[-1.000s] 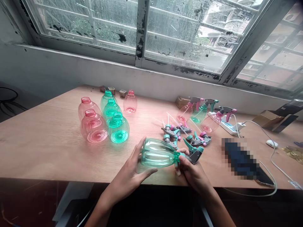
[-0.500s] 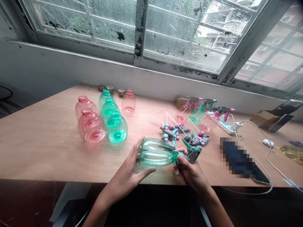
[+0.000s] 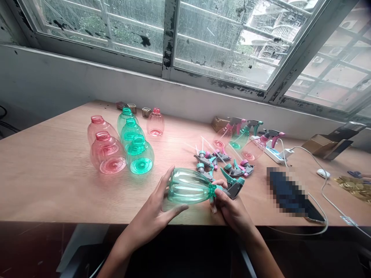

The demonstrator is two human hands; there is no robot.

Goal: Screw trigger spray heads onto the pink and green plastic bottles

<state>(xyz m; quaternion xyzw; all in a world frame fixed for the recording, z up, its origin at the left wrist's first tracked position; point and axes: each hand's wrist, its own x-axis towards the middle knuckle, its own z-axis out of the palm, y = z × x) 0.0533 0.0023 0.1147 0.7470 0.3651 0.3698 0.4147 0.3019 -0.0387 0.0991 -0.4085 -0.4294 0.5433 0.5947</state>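
Observation:
A clear green spray bottle (image 3: 189,186) lies sideways in the air between my hands, just over the front of the table. My left hand (image 3: 158,204) cups its base, fingers around the far side and thumb stretched out below it. At the bottle's neck, my right hand (image 3: 232,206) pinches the turquoise collar of a grey-and-turquoise trigger sprayer head (image 3: 235,187), which sits at the mouth. Behind it, several loose sprayer heads (image 3: 233,170) in pink, turquoise and grey lie in a heap with their white tubes showing.
To the left stand several open green bottles (image 3: 140,156) and pink bottles (image 3: 107,156). Bottles with sprayer heads (image 3: 255,146) stand at the back right, beside a white power strip (image 3: 275,154). Farther right are a blurred-out dark device (image 3: 290,193), a cable, a mouse (image 3: 323,173) and cardboard boxes (image 3: 321,146).
The whole view has shifted slightly, so things appear a little farther left. Both hands keep the same hold on the bottle and sprayer head.

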